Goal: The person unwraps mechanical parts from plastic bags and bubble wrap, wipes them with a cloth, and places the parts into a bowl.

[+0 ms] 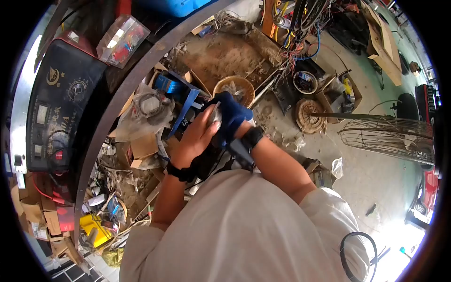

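My left hand point(199, 132), bare and with a black band at the wrist, is closed on a small greyish metallic object point(215, 116). Close against it on the right is my right hand point(231, 115), which wears a dark blue glove and has a black watch at the wrist. The gloved fingers are bent around the far side of the same object, partly hidden. What the object is cannot be made out. Just beyond the hands stands a round tan basket point(239, 87) with clear plastic in it.
A black machine case point(61, 103) and a clear parts box point(123, 40) lie left beyond a curved metal edge point(115, 84). Boxes and scrap cover the floor. At right are a rusty round base point(310, 123), a wire fan cage point(390, 136) and a cardboard box point(354, 94).
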### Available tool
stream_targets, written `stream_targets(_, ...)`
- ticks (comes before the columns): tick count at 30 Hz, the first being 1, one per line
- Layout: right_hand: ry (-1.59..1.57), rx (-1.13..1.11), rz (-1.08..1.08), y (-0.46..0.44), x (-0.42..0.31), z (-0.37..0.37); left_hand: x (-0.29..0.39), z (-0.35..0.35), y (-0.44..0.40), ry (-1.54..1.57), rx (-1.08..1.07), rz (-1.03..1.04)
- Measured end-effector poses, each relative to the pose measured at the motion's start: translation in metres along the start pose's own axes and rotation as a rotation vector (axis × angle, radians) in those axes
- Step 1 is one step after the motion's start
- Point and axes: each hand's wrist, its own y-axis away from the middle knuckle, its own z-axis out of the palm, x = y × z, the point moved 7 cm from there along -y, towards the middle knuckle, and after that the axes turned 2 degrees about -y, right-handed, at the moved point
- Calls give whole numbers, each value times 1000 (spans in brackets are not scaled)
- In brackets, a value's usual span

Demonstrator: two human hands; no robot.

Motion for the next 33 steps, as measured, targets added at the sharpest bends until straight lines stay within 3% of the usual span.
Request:
stream_targets(1,-187,50,209,5,0,2,-3,-3,-1,-118,41,-43)
stream_targets(3,238,61,-120,6,-11,6,-14,-9,4,-349,115,-140)
stream_targets(5,481,55,-435,14,-14,12,-8,-8,1,-470,69,-19)
stream_targets(8,276,-136,-212,4,11,11,13,-7,-1,-628,-86,126)
stream_targets(10,412,-311,-206,6,15,7,24,-3,-2,-684,-120,240)
stream_targets(12,602,-350,-228,16,5,-3,28,-12,-2,-480,-26,222)
stream_targets(15,412,-195,-461,24,-6,-14,28,-22,6,-324,159,201)
stream_targets(17,466,-168,-446,21,-9,-13,23,-27,13,-272,298,187)
stream_targets(18,484,-175,-419,22,-10,-14,15,-19,14,-228,214,132)
stream_targets(20,517,-130,-358,29,-24,-16,23,-16,14,-246,270,131)
stream_targets(22,254,-83,-432,29,-16,-11,23,-17,14,-270,333,122)
stream_targets(23,123,-57,-468,27,-13,-11,13,-18,13,-133,326,33)
stream_targets(25,295,-22,-728,35,-22,-5,-6,-18,16,144,308,-149)
stream_targets(26,381,-2,-856,41,-28,-2,1,-22,13,14,300,-55)
stream_targets(27,468,18,-983,48,-33,1,1,-19,14,11,243,-132)
stream_targets(28,479,47,-927,52,-42,-3,5,-17,14,7,188,-207)
stream_targets(30,475,-116,-617,38,-33,-1,17,-13,12,89,97,-304)
stream_targets(33,534,-175,-223,28,-19,-8,23,-11,11,61,247,-32)
